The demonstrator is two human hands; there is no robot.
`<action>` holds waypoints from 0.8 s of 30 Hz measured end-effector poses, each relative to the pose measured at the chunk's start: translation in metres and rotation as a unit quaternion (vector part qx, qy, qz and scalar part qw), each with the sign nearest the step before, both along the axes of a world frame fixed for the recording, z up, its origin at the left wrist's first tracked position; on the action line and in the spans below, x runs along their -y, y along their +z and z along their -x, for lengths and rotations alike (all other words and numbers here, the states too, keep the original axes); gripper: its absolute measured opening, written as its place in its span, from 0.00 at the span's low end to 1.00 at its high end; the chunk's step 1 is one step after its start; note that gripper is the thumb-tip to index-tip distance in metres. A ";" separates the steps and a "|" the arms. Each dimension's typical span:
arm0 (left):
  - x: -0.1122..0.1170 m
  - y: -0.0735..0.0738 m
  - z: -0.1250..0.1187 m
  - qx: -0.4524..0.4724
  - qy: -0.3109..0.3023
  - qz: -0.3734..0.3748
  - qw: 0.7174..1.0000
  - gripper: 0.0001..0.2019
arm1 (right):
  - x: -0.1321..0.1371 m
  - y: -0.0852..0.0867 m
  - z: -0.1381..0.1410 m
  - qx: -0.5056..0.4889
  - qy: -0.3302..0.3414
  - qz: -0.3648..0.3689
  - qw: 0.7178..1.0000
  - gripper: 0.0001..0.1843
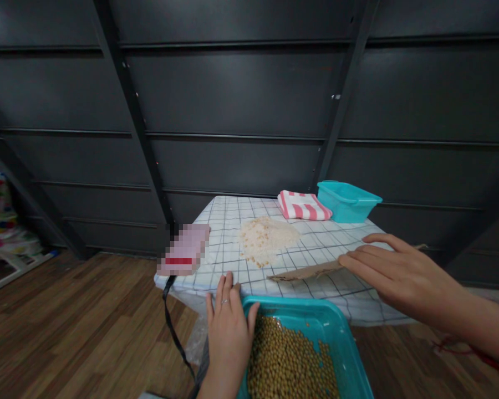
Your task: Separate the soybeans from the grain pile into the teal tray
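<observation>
Bean tray [295, 303], with left hand [228, 318] spread at its far-left corner, grip uncertain; right hand [395, 267] grasping cardboard strip [306, 272] beyond its far rim; grain pile [266, 237] farther past the tray.

Beans [291, 360] in tray [291, 302], grain [272, 235] behind (on tablecloth [222, 244]), towel [303, 206] beyond

Your left hand [228, 324] is at the corner of the tray [295, 305], which contains beans [289, 363]. Your right hand [393, 266] holds one end of the cardboard [310, 272] at the tabletop [228, 210], near the grain pile [264, 235]. Farther back, a towel [303, 206] lies just beside a tub [345, 206].
</observation>
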State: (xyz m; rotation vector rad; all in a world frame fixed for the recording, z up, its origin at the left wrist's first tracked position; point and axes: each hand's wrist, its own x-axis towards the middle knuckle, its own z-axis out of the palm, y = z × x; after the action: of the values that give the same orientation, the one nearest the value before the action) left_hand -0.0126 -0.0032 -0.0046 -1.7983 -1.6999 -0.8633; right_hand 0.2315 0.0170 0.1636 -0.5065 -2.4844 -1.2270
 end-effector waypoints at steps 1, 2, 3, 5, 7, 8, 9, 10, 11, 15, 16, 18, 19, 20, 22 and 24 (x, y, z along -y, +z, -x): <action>0.000 0.000 0.000 0.003 -0.001 0.001 1.000 0.16 | 0.000 0.001 0.001 -0.001 0.001 0.009 1.000 0.16; 0.000 -0.001 0.000 0.007 -0.001 0.002 1.000 0.16 | 0.000 0.003 0.002 -0.003 0.002 0.020 1.000 0.16; 0.000 -0.001 0.000 0.010 -0.002 0.004 1.000 0.16 | 0.000 0.004 0.003 -0.003 0.004 0.032 0.999 0.17; 0.000 -0.002 0.000 0.014 -0.003 0.008 1.000 0.16 | 0.001 0.005 0.005 -0.003 0.007 0.050 0.999 0.17; -0.001 -0.003 0.000 0.015 -0.005 0.009 1.000 0.16 | 0.002 0.004 0.007 0.001 0.005 0.061 0.998 0.17; -0.001 -0.003 0.000 0.014 -0.005 0.009 1.000 0.16 | 0.003 0.004 0.008 0.005 0.002 0.066 0.998 0.17; -0.001 -0.003 0.000 0.015 -0.005 0.008 1.000 0.17 | 0.003 0.004 0.009 0.009 0.000 0.070 0.998 0.17; -0.001 -0.003 0.000 0.015 -0.005 0.007 1.000 0.17 | 0.004 0.003 0.010 0.012 -0.002 0.075 0.997 0.17; -0.001 -0.003 0.000 0.015 -0.004 0.007 1.000 0.17 | 0.004 0.003 0.010 0.014 -0.003 0.080 0.997 0.17; -0.001 -0.002 0.000 0.009 0.002 0.009 1.000 0.17 | 0.005 0.005 0.012 0.027 -0.012 0.086 0.996 0.18; -0.001 -0.002 0.000 0.003 0.003 0.009 1.000 0.18 | 0.005 0.005 0.013 0.029 -0.013 0.088 0.996 0.18; -0.001 -0.002 -0.001 -0.005 0.005 0.011 1.000 0.18 | 0.006 0.005 0.013 0.026 -0.011 0.096 0.995 0.17; -0.001 -0.002 -0.001 -0.007 0.006 0.012 1.000 0.18 | 0.007 0.005 0.013 0.023 -0.010 0.104 0.994 0.17; -0.001 -0.002 -0.001 -0.006 0.007 0.013 1.000 0.19 | 0.008 0.005 0.013 0.021 -0.011 0.115 0.993 0.17; -0.001 -0.002 -0.001 -0.002 0.010 0.017 1.000 0.19 | 0.010 0.005 0.014 0.021 -0.013 0.133 0.991 0.17; -0.001 -0.003 -0.001 0.002 0.011 0.019 1.000 0.19 | 0.014 0.008 0.016 0.013 -0.002 0.144 0.989 0.19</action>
State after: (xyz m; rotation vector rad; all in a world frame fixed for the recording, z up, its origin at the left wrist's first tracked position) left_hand -0.0115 -0.0019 -0.0077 -1.7993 -1.7461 -0.8316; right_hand 0.2154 0.0033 0.1712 -0.5704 -2.6992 -0.8836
